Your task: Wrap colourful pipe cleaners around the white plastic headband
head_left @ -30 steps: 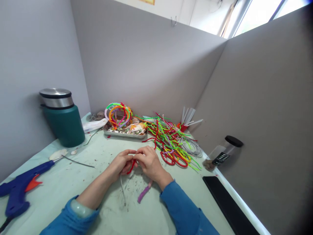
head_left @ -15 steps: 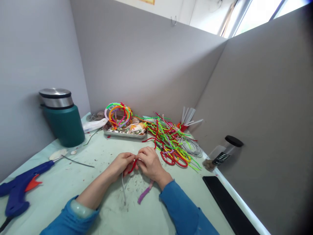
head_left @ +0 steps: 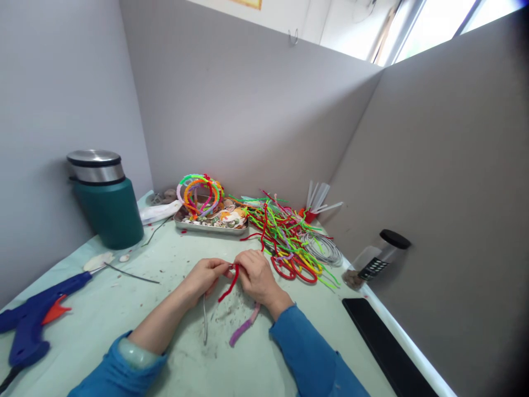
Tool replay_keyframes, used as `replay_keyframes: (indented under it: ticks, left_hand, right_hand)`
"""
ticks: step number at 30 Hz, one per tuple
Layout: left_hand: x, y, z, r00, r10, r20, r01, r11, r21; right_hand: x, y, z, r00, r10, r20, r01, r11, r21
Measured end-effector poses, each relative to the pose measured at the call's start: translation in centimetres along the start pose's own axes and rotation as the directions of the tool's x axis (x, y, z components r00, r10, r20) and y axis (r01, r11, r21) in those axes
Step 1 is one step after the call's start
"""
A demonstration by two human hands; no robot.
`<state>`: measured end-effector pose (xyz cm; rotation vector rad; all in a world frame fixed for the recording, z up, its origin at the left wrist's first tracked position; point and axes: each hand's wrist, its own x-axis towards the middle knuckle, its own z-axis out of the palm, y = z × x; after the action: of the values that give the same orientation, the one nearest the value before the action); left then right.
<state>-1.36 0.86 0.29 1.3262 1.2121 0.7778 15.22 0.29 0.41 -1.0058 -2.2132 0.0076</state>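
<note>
My left hand (head_left: 206,278) is closed in a pinch on a wire, and its bare grey end (head_left: 205,325) hangs below the palm. Close beside it, my right hand (head_left: 257,275) pinches a red pipe cleaner (head_left: 230,286), whose loose end dangles between the hands. A strip of pink and purple pipe cleaner (head_left: 243,330) comes out from under my right hand and trails down toward the table. Fingers hide where the wire and the red piece meet, so I cannot tell how they join.
Behind the hands stands a metal tray (head_left: 210,227) of shells and buttons with colourful rings (head_left: 200,194). A pile of pipe cleaners (head_left: 285,226) lies right of it, near red-handled scissors (head_left: 294,270). A blue glue gun (head_left: 45,309) and green flask (head_left: 108,212) are left; a jar (head_left: 374,262) is right.
The red pipe cleaner's loose end now hangs longer and freer between my hands. My right hand has shifted slightly right, and the grey wire end and purple strip have swung a little left.
</note>
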Motion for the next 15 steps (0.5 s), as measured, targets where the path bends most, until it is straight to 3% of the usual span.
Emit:
replay_keyframes:
  ticks: [10,15]
  left_hand:
    - [-0.43,0.56,0.10,0.997,0.072,0.022,-0.070,0.994,-0.080]
    - [-0.47,0.55,0.14,0.999,0.003,0.045,0.000,0.998,-0.058]
  right_hand:
    - [0.25,-0.72,-0.51,0.994,-0.104,0.036,0.107,0.989,-0.104]
    - [0.21,-0.68,-0.29,0.998,0.002,-0.070,-0.004,0.999,-0.033]
